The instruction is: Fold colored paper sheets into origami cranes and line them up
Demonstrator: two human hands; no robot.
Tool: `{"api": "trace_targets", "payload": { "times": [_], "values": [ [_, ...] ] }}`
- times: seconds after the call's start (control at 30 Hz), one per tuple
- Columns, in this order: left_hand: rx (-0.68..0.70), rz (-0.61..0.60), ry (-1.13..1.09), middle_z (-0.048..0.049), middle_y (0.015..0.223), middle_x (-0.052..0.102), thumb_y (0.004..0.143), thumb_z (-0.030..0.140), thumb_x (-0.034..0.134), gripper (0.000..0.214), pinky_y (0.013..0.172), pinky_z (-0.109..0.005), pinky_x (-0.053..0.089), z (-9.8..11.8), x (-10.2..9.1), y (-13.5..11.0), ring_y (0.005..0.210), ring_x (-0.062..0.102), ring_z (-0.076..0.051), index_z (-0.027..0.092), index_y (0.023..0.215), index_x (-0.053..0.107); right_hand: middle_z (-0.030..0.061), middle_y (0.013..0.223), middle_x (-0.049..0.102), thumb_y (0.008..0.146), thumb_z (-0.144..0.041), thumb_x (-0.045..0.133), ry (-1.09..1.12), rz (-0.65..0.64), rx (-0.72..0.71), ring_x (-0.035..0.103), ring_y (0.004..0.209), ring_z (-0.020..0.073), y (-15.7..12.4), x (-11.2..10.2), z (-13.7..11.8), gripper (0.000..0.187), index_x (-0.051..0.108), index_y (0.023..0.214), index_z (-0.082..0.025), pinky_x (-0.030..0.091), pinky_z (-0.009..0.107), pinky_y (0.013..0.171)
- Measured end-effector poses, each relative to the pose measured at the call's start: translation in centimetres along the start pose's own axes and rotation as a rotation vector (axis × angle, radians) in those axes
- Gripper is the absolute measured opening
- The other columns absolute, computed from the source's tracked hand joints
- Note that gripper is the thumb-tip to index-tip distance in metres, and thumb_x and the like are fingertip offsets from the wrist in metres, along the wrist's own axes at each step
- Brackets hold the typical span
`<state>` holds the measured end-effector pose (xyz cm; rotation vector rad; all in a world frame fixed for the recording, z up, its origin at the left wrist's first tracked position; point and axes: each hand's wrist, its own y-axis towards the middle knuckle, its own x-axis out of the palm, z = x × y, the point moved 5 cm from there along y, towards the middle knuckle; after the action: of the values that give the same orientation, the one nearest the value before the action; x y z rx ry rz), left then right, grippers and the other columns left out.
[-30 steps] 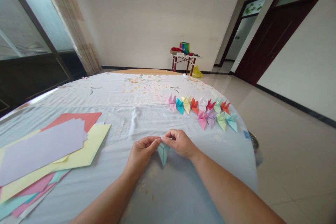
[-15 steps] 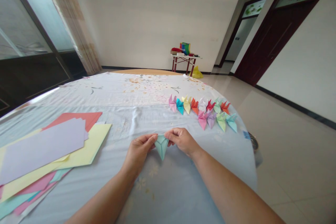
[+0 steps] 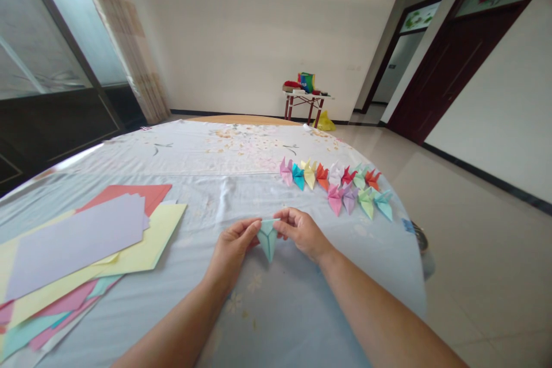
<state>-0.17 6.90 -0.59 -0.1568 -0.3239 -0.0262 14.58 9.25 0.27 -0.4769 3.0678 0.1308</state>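
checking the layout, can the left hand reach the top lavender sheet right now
Probably yes: the top lavender sheet lies uncovered on the left, though the left hand would first have to release the folded mint paper it is pinching.

soft daylight enters the left window, edges stretched.

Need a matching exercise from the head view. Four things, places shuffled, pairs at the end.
1. mint piece
2. sheets
3. figures
4. yellow bag

A. on the floor
B. on the cloth, right side, in two rows
C. pinched by left hand and right hand
D. on the cloth, left side, overlapping

Pairs: 1-C, 2-D, 3-B, 4-A
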Motion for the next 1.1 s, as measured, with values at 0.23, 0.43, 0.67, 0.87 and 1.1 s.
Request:
{"api": "trace_targets", "payload": {
  "times": [0.23,0.43,0.67,0.87,1.1],
  "values": [
    [0.066,-0.034,0.062,0.0028,0.065,0.059,0.06,0.032,0.072,0.049,0.064,-0.026,0.046,0.1,0.3,0.0,0.065,0.06,-0.014,0.016,0.105,0.059,-0.0024,0.066,0.055,0.075,-0.032,0.059,0.03,-0.027,-0.021,0.054,0.059,0.0091,0.0,-0.2,0.1,0.027,0.057,0.096,-0.015,0.04,0.022,0.056],
    [0.062,-0.018,0.117,-0.0005,0.071,0.062,0.064,0.038,0.068,0.048,0.059,-0.025,0.046,0.0,0.1,0.1,0.063,0.059,-0.013,0.014,0.104,0.058,-0.0017,0.078,0.058,0.069,-0.024,0.064,0.09,-0.143,0.015,0.055,0.069,0.0091,-0.2,0.3,0.2,0.033,0.056,0.1,-0.018,0.042,0.023,0.067],
    [0.11,-0.103,0.165,-0.0008,0.08,0.064,0.061,0.03,0.072,0.046,0.065,-0.024,0.047,0.2,1.2,-0.4,0.074,0.061,-0.015,0.017,0.1,0.053,-0.0017,0.069,0.056,0.074,-0.03,0.058,-0.069,-0.016,-0.017,0.051,0.062,0.0092,-0.2,0.0,-0.5,0.018,0.058,0.085,-0.016,0.041,0.021,0.06],
    [0.111,-0.128,0.212,-0.0016,0.079,0.063,0.058,0.027,0.073,0.045,0.063,-0.024,0.047,-0.3,1.3,-0.1,0.073,0.061,-0.015,0.017,0.096,0.05,-0.0023,0.063,0.053,0.075,-0.038,0.057,-0.072,0.009,-0.032,0.046,0.058,0.0088,-0.3,0.0,-0.6,0.023,0.06,0.08,-0.016,0.039,0.021,0.056],
    [0.096,-0.164,0.122,-0.0042,0.087,0.066,0.064,0.025,0.064,0.038,0.068,-0.025,0.046,0.7,1.7,-0.8,0.08,0.06,-0.018,0.017,0.099,0.054,-0.0015,0.066,0.054,0.074,-0.038,0.058,0.004,0.017,-0.038,0.047,0.061,0.0096,-0.3,0.0,-0.9,0.022,0.061,0.077,-0.016,0.04,0.022,0.061]
  ]
}}
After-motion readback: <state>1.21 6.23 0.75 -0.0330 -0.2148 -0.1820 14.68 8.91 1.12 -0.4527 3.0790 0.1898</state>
